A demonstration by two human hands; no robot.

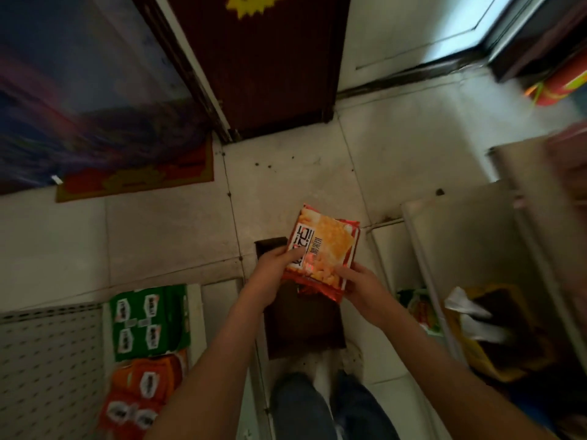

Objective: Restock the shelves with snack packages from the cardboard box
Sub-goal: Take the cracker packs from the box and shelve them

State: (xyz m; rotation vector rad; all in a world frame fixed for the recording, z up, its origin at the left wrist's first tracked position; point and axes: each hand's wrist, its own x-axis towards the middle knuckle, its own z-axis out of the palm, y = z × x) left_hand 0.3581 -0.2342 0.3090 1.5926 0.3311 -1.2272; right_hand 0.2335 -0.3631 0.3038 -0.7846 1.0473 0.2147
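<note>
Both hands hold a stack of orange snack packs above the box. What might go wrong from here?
1. The left hand and right hand pinch only the near end of the stacked orange-red foil snack packages. The offset lower packs may slip out toward the brown cardboard box below.
2. The white shelf board stands close on the right, so a hasty swing might clip it.

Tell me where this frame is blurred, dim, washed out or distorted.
Head view: the snack packets in the left hand and right hand are fairly sharp; motion blur smears the upper left and the right edge; daylight washes out the top right corner; the lower corners are dim; the wide lens bends the floor tile lines.
</note>
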